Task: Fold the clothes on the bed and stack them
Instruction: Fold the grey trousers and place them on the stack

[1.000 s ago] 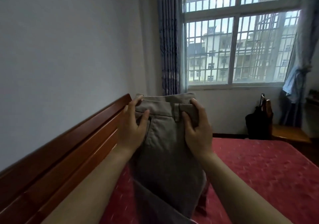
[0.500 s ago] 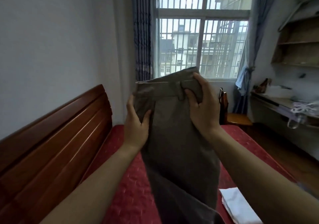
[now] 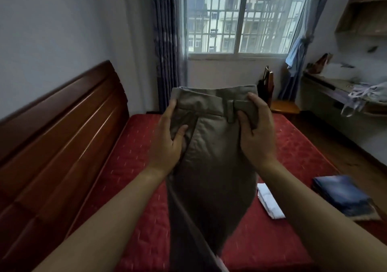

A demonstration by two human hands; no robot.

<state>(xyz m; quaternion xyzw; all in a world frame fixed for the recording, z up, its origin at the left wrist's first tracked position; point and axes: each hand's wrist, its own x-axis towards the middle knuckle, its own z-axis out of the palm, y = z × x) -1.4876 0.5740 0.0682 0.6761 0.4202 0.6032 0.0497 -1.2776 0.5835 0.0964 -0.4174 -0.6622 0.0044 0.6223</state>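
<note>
Head view: curled fingers [image 3: 253, 101] of the left hand [image 3: 167, 144] and right hand [image 3: 256, 135] clamp the waistband of the grey trousers [image 3: 211, 156], which hang above the red bed [image 3: 129, 167]. Since a second ago the gaze has dipped bedward with the grip unchanged, so laying them flat seems next. Open bedspread runs left to the headboard [image 3: 62, 125]; a white garment [image 3: 269, 203] and blue jeans [image 3: 341, 196], both folded, sit near the right edge.

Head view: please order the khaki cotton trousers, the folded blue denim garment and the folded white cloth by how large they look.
1. Khaki cotton trousers: largest, though nearest the camera.
2. Folded blue denim garment.
3. Folded white cloth: smallest as seen, but partly hidden.
</note>
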